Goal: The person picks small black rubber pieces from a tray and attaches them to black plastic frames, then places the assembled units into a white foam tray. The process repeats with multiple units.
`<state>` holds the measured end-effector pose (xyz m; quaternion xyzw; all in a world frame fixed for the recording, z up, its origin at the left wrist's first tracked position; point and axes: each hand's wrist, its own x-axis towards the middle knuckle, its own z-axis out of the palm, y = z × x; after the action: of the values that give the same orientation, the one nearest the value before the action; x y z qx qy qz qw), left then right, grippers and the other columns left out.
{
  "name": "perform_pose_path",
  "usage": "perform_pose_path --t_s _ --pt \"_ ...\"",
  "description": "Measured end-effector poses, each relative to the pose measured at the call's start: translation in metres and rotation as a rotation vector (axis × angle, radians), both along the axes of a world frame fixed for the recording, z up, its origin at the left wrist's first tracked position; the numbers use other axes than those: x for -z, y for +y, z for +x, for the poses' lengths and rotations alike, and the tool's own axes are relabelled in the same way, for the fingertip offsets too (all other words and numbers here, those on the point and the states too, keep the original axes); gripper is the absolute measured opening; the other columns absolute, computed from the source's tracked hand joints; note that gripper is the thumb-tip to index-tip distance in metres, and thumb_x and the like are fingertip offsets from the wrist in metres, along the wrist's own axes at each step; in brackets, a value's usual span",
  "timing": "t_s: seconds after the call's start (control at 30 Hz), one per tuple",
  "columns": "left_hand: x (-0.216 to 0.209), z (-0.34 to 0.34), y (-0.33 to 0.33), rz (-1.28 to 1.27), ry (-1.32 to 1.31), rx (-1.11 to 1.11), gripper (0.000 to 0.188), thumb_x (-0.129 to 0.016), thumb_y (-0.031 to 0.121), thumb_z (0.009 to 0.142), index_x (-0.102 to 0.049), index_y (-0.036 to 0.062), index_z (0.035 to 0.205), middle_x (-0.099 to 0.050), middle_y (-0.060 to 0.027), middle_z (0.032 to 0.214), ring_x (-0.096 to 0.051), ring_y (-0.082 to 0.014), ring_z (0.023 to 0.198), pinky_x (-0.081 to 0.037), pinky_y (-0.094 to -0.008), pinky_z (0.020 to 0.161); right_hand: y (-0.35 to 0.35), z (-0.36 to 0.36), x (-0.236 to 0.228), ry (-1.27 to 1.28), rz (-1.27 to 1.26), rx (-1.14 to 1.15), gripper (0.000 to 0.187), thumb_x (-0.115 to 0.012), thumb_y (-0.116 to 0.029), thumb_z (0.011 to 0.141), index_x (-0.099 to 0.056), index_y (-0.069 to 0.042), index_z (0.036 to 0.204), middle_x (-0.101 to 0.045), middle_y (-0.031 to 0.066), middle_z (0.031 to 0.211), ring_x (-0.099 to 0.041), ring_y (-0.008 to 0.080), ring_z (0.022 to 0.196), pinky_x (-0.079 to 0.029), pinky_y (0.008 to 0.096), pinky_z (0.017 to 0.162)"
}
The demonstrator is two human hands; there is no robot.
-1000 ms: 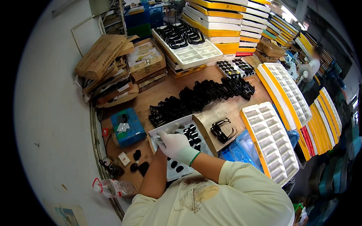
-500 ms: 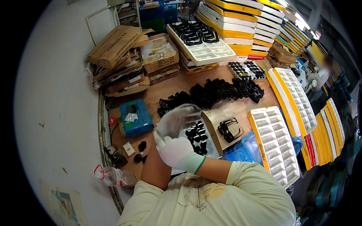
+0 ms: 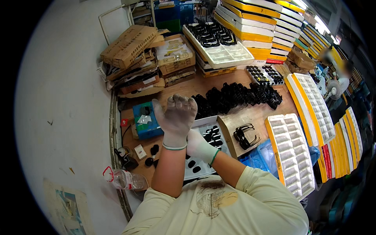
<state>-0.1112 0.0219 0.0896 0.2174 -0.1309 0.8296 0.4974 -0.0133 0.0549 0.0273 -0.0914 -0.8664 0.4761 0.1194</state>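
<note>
My left hand (image 3: 178,115), in a pale knitted glove with a green-edged cuff, is raised with its palm up. Its thumb stands out and the fingertips curl slightly; nothing lies in it. My right hand (image 3: 200,147), gloved the same way, is against the left wrist at the glove's cuff, its fingers hidden behind that wrist. Under and beside the hands is a shallow box (image 3: 226,135) with dark lenses (image 3: 212,136) laid in rows. A long heap of black eyeglass frames (image 3: 239,96) lies just beyond, and a few black glasses (image 3: 245,136) rest right of the box.
A blue box (image 3: 145,120), a small white box (image 3: 140,151) and a plastic bottle (image 3: 126,179) stand at the left. Cardboard boxes (image 3: 129,45) are piled at the back left. White compartment trays (image 3: 290,154) flank the right, with tall stacks of yellow-edged trays (image 3: 250,27) behind.
My left hand has turned from a blurred sideways pose to palm up with fingers raised. The right hand has shifted from over the left wrist to its right side. The view has swung slightly.
</note>
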Motion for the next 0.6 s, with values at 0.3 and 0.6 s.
perform_pose_path --t_s 0.3,0.6 --pt "0.002 0.017 -0.025 -0.523 -0.103 -0.020 0.087 -0.041 0.083 0.085 -0.059 0.0137 0.135 -0.025 -0.0162 0.160 -0.032 -0.0395 0.145 -0.016 -0.0712 0.112 -0.030 0.003 0.029 -0.284 0.411 -0.425 0.032 -0.061 -0.030 0.092 -0.067 -0.009 0.115 -0.065 0.0193 0.122 -0.063 0.0359 0.109 -0.050 0.0408 0.093" --pt "0.078 -0.054 -0.049 -0.889 0.046 0.081 0.068 -0.055 0.060 0.090 -0.050 0.0075 0.133 -0.045 -0.0203 0.133 -0.054 -0.0459 0.116 -0.026 -0.0761 0.104 -0.064 0.026 -0.009 -0.479 0.337 -0.540 0.032 -0.054 -0.028 0.094 -0.072 -0.001 0.096 -0.070 0.0247 0.091 -0.068 0.0433 0.083 -0.055 0.0486 0.078"
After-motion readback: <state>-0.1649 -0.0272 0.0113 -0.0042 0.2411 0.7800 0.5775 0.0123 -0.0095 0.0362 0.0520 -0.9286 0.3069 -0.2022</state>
